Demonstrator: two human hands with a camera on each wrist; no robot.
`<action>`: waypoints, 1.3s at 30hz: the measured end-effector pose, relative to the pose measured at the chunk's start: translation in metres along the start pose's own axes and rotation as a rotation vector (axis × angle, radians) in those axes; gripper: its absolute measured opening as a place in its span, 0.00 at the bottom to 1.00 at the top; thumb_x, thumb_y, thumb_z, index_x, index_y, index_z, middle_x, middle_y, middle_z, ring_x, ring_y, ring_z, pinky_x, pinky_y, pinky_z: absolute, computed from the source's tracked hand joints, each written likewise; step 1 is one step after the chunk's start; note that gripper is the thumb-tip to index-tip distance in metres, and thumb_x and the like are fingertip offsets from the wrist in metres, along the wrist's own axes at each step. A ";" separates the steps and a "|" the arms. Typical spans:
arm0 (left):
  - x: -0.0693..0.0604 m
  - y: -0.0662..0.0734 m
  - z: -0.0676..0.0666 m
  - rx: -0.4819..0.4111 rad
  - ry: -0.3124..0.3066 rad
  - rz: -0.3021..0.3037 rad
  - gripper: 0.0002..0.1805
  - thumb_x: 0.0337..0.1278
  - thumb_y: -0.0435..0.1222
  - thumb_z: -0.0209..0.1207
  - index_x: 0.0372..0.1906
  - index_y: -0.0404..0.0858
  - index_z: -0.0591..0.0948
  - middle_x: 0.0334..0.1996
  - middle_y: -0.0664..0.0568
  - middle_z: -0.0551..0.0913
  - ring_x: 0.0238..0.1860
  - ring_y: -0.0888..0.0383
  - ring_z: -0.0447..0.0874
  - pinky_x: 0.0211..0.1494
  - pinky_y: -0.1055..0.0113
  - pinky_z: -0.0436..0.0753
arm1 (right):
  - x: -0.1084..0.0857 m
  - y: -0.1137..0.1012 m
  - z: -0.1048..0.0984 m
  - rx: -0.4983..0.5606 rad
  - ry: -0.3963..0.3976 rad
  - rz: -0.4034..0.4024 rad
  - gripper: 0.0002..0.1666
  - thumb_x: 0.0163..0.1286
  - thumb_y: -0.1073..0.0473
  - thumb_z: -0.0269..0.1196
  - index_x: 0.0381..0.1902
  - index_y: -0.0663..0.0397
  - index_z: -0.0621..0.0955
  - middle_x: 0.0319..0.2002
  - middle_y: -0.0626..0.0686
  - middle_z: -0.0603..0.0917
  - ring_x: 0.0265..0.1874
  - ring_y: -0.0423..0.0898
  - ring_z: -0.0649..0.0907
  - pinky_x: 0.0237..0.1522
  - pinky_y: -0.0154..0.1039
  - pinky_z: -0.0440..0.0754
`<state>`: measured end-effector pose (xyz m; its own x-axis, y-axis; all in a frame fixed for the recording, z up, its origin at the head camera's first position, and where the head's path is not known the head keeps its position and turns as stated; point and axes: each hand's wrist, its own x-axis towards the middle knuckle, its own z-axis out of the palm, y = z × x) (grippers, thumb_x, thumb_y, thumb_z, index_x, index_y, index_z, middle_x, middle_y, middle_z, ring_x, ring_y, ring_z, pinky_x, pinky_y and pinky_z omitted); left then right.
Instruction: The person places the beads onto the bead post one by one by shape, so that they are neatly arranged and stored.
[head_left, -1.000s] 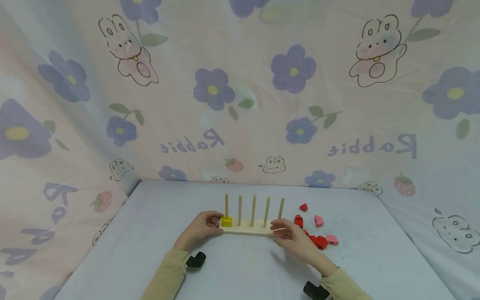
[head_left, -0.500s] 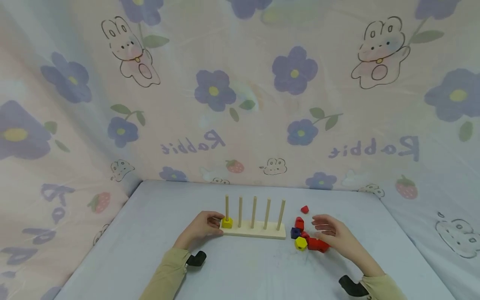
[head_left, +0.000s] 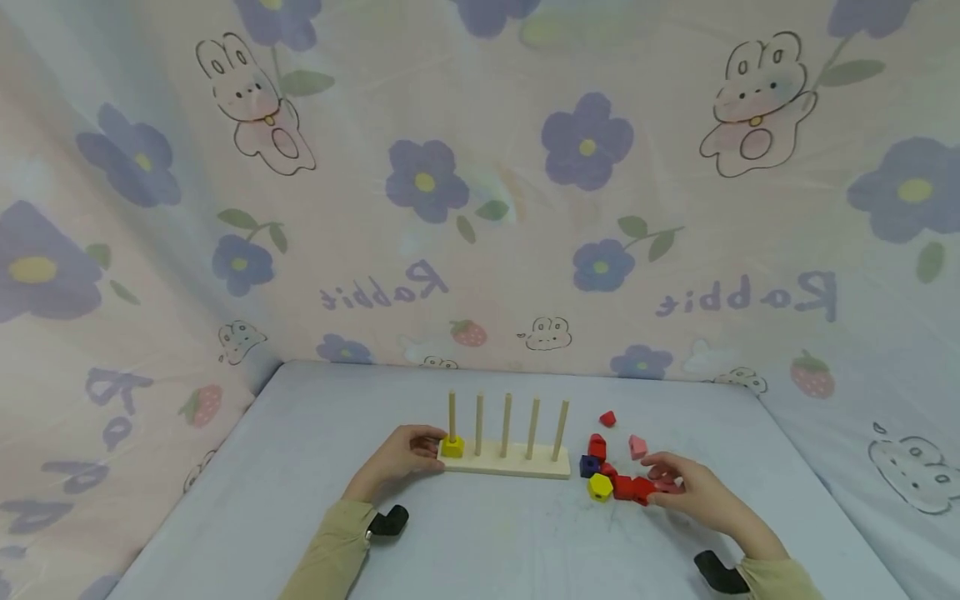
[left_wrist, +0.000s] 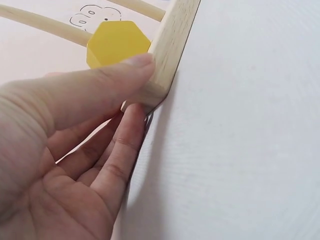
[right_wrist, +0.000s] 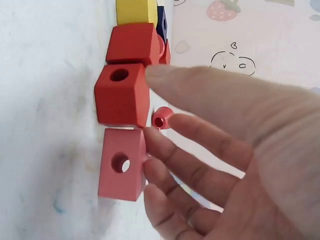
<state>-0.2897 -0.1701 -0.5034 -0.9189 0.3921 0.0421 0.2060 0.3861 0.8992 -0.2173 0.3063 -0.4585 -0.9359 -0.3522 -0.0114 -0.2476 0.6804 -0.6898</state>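
Note:
My left hand (head_left: 405, 454) holds the left end of a wooden peg board (head_left: 510, 462); the thumb lies beside a yellow block (left_wrist: 119, 44) and fingertips touch the board's end. That yellow block sits at the foot of the leftmost upright peg; the other pegs are bare. My right hand (head_left: 701, 492) reaches over the loose beads on the right. In the right wrist view its fingertips are at the side of a pink bead (right_wrist: 121, 164) with a hole, and the thumb tip is by a red bead (right_wrist: 122, 95). The fingers are loosely bent, not closed around either.
Between the board and my right hand lie a yellow hexagonal bead (head_left: 600, 487), a dark blue bead (head_left: 590, 466) and several red beads (head_left: 624, 487). Behind them are another pink bead (head_left: 637, 447) and a lone red bead (head_left: 607, 418). A patterned curtain (head_left: 495, 250) hangs behind the table.
My right hand has left the board's right end and moved right, then lowered toward the pink bead, uncovering the yellow and blue beads. My left hand stays at the board's left end.

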 end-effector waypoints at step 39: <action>-0.002 -0.003 0.000 -0.107 -0.012 -0.003 0.27 0.43 0.26 0.71 0.53 0.29 0.78 0.39 0.45 0.80 0.38 0.54 0.79 0.42 0.69 0.80 | 0.002 0.002 0.008 -0.007 -0.045 -0.030 0.16 0.54 0.66 0.71 0.39 0.58 0.78 0.36 0.50 0.79 0.34 0.46 0.76 0.39 0.39 0.80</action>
<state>-0.2880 -0.1717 -0.5063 -0.9154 0.4012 0.0345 0.1654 0.2966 0.9406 -0.2174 0.3024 -0.4657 -0.9158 -0.4009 -0.0229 -0.2777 0.6735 -0.6851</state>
